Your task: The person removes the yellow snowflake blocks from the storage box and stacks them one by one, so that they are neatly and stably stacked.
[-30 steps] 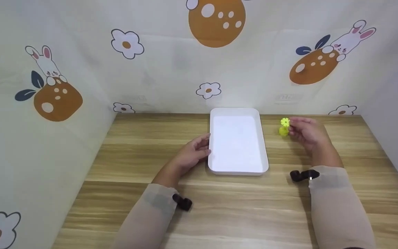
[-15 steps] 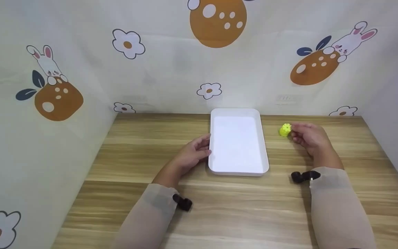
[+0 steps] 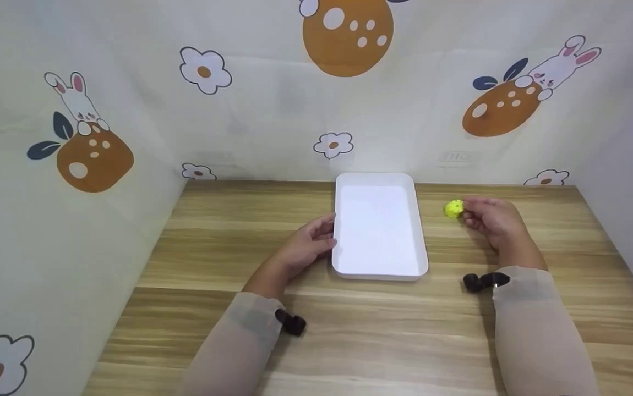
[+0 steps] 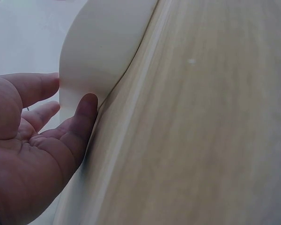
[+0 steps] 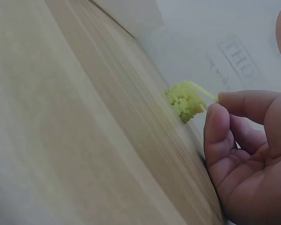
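My right hand (image 3: 494, 221) pinches a thin yellow notched disc (image 5: 204, 90) by its edge, between thumb and fingertips. Under it, a short stack of like yellow discs (image 5: 179, 102) stands on the table right of the tray. The held disc tilts over the stack's top, its far edge right at it. At the left side of the white rectangular tray (image 3: 377, 274) is my left hand (image 3: 304, 246), fingers loosely extended and fingertips against the outer wall. The left wrist view shows those fingertips (image 4: 88, 104) along the tray's side, low near the tabletop.
The wood-grain table (image 3: 382, 341) runs back to a patterned cloth wall (image 3: 261, 110) close behind the tray. Similar cloth closes off the left side, and a pale wall (image 3: 625, 209) stands at the right. Both wrists carry small black cameras (image 3: 293, 322).
My right hand has lowered the yellow disc from above the stack down onto its top, where it now tilts. My left hand and the tray have stayed in place.
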The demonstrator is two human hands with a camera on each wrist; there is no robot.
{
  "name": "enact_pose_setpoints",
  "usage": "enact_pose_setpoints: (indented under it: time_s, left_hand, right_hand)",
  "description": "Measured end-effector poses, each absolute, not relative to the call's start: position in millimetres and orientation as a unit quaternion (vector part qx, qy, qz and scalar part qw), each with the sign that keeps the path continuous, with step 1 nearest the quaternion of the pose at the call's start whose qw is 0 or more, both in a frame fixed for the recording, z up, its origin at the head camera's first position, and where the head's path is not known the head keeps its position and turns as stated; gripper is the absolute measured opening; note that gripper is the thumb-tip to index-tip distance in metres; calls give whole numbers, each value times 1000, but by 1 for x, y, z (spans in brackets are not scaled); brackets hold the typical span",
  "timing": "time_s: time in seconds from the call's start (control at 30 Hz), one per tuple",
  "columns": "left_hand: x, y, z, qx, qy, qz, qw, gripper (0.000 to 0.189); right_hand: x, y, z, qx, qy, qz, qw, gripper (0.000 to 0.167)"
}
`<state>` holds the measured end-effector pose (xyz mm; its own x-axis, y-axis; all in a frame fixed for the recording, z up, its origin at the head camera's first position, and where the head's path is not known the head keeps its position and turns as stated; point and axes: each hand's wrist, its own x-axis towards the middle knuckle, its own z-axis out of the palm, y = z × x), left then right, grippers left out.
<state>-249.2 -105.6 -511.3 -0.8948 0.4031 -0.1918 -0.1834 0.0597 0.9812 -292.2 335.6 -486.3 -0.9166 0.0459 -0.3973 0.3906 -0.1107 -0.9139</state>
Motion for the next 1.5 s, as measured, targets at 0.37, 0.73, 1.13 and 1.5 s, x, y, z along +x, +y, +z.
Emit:
enact_pose_setpoints:
  time_s: [0.37, 0.73, 1.13, 1.5]
  left_hand:
    - [-250, -106, -512, 79, 699, 677, 219, 68]
    - [-250, -106, -511, 82, 699, 675, 222, 70]
    - [-249, -106, -508, 75, 699, 677, 217, 68]
    - [-250, -109, -502, 73, 693, 689, 202, 64]
  right_hand:
    - [-293, 337, -494, 169, 636, -746, 102, 15]
    - [-293, 336, -494, 187, 626, -751, 96, 14]
    - [-292, 319, -472, 169, 611, -769, 81, 5]
    - [-282, 275, -448, 86, 666, -739, 49, 7]
